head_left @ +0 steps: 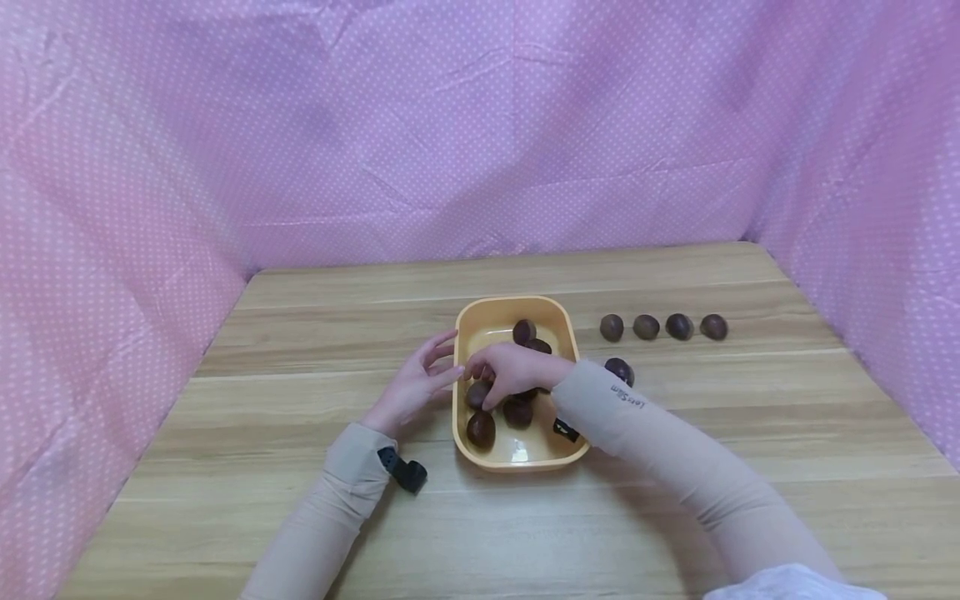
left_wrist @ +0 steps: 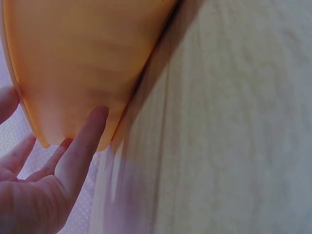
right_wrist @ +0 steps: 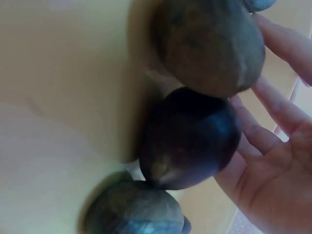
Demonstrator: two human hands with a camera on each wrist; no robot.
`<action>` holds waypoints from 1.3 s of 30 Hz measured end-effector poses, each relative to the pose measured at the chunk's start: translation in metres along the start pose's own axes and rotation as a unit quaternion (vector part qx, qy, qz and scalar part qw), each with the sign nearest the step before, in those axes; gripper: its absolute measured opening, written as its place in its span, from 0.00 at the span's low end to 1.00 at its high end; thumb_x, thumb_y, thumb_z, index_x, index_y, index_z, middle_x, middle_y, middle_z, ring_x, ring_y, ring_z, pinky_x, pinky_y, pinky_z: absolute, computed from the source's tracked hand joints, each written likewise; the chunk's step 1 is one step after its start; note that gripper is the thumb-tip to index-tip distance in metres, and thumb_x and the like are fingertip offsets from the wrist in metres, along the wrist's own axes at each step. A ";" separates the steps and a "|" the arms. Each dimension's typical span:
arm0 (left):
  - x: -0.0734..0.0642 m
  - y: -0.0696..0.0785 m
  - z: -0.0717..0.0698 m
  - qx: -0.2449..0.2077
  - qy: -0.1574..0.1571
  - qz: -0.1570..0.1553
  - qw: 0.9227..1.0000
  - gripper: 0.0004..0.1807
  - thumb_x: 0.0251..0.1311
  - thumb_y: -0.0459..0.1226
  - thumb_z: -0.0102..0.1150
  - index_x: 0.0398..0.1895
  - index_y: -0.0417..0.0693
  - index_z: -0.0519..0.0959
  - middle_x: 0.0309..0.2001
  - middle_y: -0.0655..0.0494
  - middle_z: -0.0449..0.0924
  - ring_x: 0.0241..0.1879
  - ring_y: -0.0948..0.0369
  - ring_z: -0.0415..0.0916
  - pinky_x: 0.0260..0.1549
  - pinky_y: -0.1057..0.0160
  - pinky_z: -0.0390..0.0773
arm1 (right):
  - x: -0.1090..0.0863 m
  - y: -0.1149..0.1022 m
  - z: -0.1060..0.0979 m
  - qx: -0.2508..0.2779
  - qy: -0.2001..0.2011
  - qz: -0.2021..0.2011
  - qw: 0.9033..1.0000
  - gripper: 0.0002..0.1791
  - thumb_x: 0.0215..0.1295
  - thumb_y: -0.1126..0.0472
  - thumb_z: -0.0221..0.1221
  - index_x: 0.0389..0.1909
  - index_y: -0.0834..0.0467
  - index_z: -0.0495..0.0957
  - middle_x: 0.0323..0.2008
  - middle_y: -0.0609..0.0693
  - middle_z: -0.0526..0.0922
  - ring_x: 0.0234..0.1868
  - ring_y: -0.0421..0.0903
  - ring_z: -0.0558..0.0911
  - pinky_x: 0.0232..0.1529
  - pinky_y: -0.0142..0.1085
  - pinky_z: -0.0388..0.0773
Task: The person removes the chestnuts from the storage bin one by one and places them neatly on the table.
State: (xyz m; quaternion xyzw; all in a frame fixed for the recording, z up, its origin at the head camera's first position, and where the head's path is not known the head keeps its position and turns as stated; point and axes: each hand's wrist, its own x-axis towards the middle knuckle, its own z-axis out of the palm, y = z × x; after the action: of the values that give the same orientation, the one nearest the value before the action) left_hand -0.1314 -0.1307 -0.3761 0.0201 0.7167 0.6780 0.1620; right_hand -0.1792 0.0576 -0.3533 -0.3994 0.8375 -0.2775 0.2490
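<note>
A yellow-orange plastic bin (head_left: 468, 454) with rounded corners stands on the wooden table, holding several dark purple-brown passion fruits (head_left: 518, 412). My right hand (head_left: 513, 368) reaches down inside it, fingers and thumb bent loosely over a passion fruit (head_left: 478, 395) near the left wall. In the right wrist view the palm shows, with fingers spread apart behind a brownish passion fruit (right_wrist: 209, 46) and a darker, shiny one (right_wrist: 192, 139). Outside the bin, my left hand (head_left: 412, 387) has its fingers extended along the left side. Fingertips (left_wrist: 101, 113) lie at the outer wall in the left wrist view.
To the right of the bin, several passion fruits stand in a row, among them one at its right end (head_left: 714, 327). Another passion fruit (head_left: 619, 371) lies nearer, partly behind my right sleeve. Pink dotted cloth (head_left: 480, 167) hangs around the table's back and sides.
</note>
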 end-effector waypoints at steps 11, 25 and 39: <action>0.001 -0.003 -0.001 -0.012 -0.007 0.001 1.000 0.36 0.64 0.29 0.53 0.73 0.51 0.53 0.70 0.42 0.56 0.65 0.44 0.64 0.48 0.54 0.81 | 0.004 -0.002 0.004 -0.016 -0.009 0.009 1.000 0.18 0.45 0.67 0.69 0.41 0.58 0.80 0.35 0.47 0.83 0.37 0.39 0.77 0.43 0.29 0.76; 0.000 -0.003 -0.001 0.002 0.000 0.000 1.000 0.36 0.64 0.30 0.55 0.73 0.52 0.53 0.70 0.42 0.57 0.65 0.44 0.64 0.49 0.55 0.80 | 0.003 -0.004 0.004 -0.006 0.016 -0.001 1.000 0.17 0.43 0.69 0.69 0.37 0.59 0.80 0.31 0.45 0.80 0.33 0.39 0.74 0.38 0.28 0.73; 0.001 -0.002 -0.002 -0.013 -0.002 -0.007 1.000 0.35 0.63 0.30 0.55 0.72 0.53 0.55 0.69 0.43 0.58 0.65 0.45 0.64 0.49 0.53 0.80 | -0.006 -0.007 -0.015 0.038 0.081 0.009 0.996 0.14 0.43 0.67 0.66 0.36 0.59 0.80 0.31 0.46 0.82 0.32 0.38 0.76 0.36 0.27 0.74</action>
State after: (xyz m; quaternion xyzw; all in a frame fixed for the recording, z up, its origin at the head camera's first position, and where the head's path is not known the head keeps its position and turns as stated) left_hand -0.1326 -0.1320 -0.3784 0.0144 0.7076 0.6862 0.1681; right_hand -0.1816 0.0627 -0.3369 -0.3586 0.8474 -0.3382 0.1975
